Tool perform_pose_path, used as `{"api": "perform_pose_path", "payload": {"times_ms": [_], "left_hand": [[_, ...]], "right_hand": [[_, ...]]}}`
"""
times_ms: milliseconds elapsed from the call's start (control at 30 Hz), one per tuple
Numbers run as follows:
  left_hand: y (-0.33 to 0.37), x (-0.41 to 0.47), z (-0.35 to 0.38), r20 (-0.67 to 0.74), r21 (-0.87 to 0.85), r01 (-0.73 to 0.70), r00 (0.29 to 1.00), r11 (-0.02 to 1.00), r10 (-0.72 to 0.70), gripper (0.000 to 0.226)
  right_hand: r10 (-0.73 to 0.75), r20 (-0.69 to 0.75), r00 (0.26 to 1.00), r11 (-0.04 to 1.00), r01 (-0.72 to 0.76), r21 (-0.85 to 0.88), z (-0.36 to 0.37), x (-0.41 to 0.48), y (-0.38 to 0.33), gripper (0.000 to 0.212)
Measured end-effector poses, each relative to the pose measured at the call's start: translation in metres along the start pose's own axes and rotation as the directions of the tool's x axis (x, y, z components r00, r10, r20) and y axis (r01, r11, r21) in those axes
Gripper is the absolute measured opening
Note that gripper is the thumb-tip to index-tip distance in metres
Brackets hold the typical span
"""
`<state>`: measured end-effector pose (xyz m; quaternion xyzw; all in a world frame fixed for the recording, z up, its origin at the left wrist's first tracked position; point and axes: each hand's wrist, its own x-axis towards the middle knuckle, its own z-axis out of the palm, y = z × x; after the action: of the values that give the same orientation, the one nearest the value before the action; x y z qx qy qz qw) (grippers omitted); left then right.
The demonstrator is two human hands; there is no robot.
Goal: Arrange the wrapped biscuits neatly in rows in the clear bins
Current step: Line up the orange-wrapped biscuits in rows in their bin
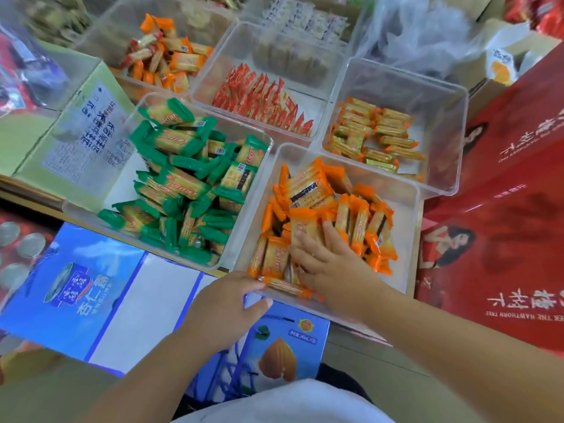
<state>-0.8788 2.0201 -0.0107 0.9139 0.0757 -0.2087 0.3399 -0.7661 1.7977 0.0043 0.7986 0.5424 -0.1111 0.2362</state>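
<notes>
A clear bin (410, 209) in front of me holds a loose heap of orange-wrapped biscuits (308, 187). My right hand (323, 257) lies inside it, fingers spread and pressing on the packs near the front. My left hand (225, 303) grips the bin's front left corner, thumb on the rim. To the left, another clear bin (76, 209) holds jumbled green-wrapped biscuits (183, 181). Behind stand bins with red packs (262, 99) in a row, yellow-orange packs (375, 132), and mixed orange-red packs (164, 59).
A blue drinks carton (100, 288) lies under the front bins. Red gift boxes (503, 209) stand close on the right. A green box (82, 126) sits at left. Plastic bags (427, 35) and more bins crowd the back.
</notes>
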Motion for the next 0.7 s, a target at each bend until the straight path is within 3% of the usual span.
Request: {"api": "perform_pose_path", "payload": {"times_ms": [100,167,233,300,467,600,700], "left_hand": [[0.011,0.002,-0.008,-0.01,0.126,-0.029,0.999,0.992,0.031,0.041],[0.02,0.005,-0.011,-0.088,0.15,-0.076,0.992,0.986,0.09,0.035],[0.027,0.013,-0.011,-0.119,0.125,-0.14,0.981,0.982,0.155,0.034],[0.033,0.026,-0.008,-0.053,0.125,-0.177,0.981,0.976,0.185,0.039],[0.04,0.068,0.013,0.056,0.322,-0.047,0.998,0.946,0.03,0.061],[0.041,0.09,0.026,0.127,0.394,0.046,0.986,0.918,-0.104,0.066],[0.044,0.104,0.027,0.161,0.429,0.071,0.975,0.901,-0.154,0.074]], "right_hand": [[0.072,-0.103,0.992,0.993,-0.062,0.099,-0.002,-0.025,0.008,0.05],[0.105,-0.155,0.982,0.983,-0.079,0.167,0.001,-0.037,0.01,0.054],[0.121,-0.131,0.984,0.977,-0.094,0.193,0.006,-0.044,0.01,0.043],[0.173,-0.113,0.978,0.965,-0.145,0.22,0.011,-0.049,0.007,0.037],[0.37,-0.218,0.903,0.898,-0.288,0.333,0.019,-0.052,-0.006,0.023],[0.565,-0.281,0.776,0.803,-0.438,0.404,0.023,-0.046,-0.014,0.018],[0.608,-0.286,0.741,0.772,-0.467,0.432,0.027,-0.045,-0.018,0.033]]}}
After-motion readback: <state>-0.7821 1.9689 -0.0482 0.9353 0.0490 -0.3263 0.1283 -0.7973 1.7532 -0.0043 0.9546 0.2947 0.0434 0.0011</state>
